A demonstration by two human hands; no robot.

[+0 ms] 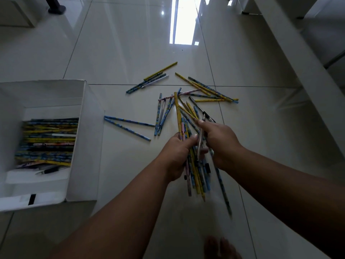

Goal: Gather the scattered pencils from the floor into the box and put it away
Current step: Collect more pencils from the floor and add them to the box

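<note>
1. The bundle (196, 172) is fanned and uneven. Carried like this to the box (87, 139), pencils could slide out onto the floor (130, 53), most likely the blurred pencil (221, 184) hanging low on the right.
2. The left hand (177, 154) curls round the bundle's middle, with its thumb pressed across it.
3. The right hand (222, 143) has its fingers (203, 124) curled, pinching a few pencils at the bundle's right edge.
4. The box stands on the floor to the left, partly filled. Scattered pencils (129, 121) lie ahead.
</note>
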